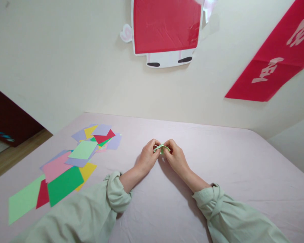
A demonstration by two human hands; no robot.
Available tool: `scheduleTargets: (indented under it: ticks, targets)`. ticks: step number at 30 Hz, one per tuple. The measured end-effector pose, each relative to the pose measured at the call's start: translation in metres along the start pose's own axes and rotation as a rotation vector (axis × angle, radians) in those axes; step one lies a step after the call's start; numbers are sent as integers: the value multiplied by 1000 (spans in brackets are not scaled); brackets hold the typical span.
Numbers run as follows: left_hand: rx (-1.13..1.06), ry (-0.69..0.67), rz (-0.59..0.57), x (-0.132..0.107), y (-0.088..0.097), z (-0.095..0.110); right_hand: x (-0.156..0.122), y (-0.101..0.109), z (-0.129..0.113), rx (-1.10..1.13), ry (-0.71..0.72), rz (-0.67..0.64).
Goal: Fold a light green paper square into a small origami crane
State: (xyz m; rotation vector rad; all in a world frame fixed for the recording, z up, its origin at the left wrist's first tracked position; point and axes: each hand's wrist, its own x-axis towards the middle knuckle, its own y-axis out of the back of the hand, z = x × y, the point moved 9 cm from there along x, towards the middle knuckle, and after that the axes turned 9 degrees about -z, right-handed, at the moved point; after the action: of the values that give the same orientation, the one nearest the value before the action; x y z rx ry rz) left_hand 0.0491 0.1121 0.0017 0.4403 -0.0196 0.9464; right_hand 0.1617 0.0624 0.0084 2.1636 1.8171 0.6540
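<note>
A small folded piece of light green paper [161,147] sits between both of my hands, just above the pale pink sheet [218,158]. My left hand [148,157] pinches its left end with curled fingers. My right hand [176,156] pinches its right end the same way. Both wrists rest low over the sheet, and pale green sleeves are rolled up on both forearms. Part of the paper is hidden behind my fingers.
A loose spread of coloured paper squares [66,167] lies on the sheet to my left: green, red, yellow, pink and lilac. A red poster [167,27] and a red banner [273,57] hang on the cream wall behind. Wooden floor shows at far left.
</note>
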Motion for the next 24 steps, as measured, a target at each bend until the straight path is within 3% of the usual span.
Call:
scheduleTargets:
  ticks: [7, 15, 24]
  targets:
    - [71, 42, 33, -1, 4, 3, -1, 2, 0, -39, -12, 24]
    - [53, 87, 43, 1, 3, -11, -1, 2, 4, -9, -20, 35]
    - [120, -120, 40, -3, 4, 11, 2, -2, -6, -15, 9, -10]
